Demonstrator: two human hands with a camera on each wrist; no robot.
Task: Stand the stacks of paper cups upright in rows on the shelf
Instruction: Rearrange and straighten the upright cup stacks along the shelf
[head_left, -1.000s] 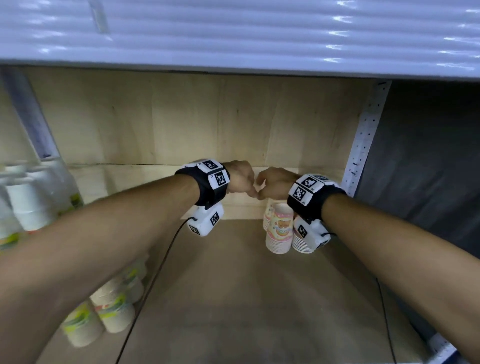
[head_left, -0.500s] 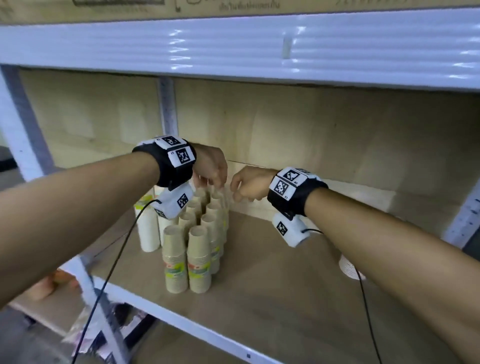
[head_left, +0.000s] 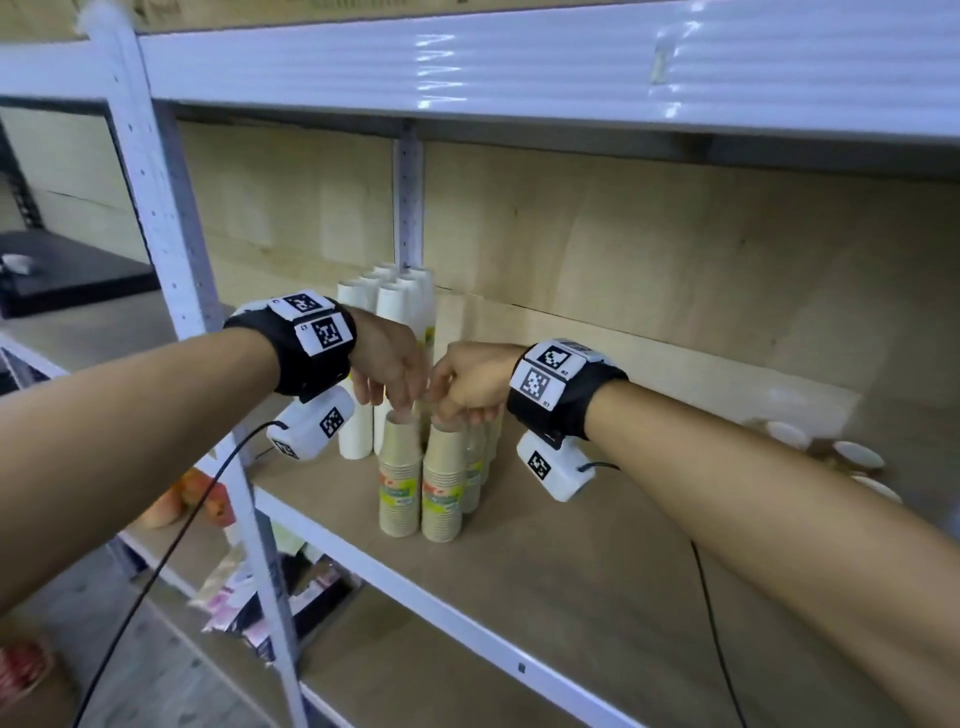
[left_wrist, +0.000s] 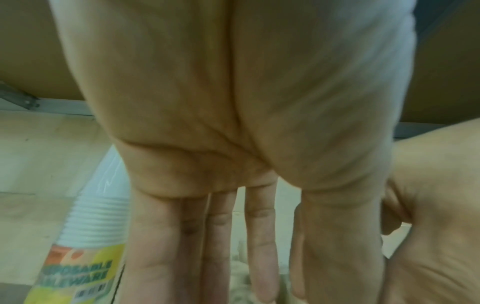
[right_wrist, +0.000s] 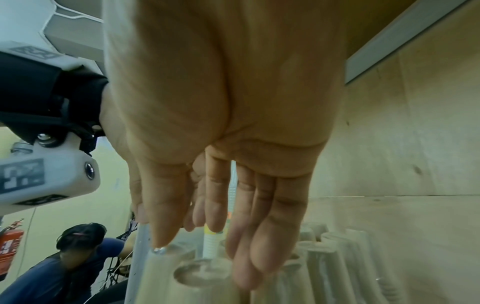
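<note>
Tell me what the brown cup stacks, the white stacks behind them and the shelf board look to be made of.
Brown cup stacks: matte kraft-looking paper, with thin nested rims and printed colour bands. White cup stacks: smooth white paper, perhaps coated; the sheen is faint. Shelf board: dull brown, likely fibreboard or plywood, no clear grain. Its front rail looks like white painted metal.

The wrapped white cup stack beside the left hand's fingers bears a partly hidden label, "…POSABLE …LEWARE".

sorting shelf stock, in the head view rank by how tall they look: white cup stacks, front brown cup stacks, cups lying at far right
1. white cup stacks
2. front brown cup stacks
3. cups lying at far right, blurred and smallest-looking
</note>
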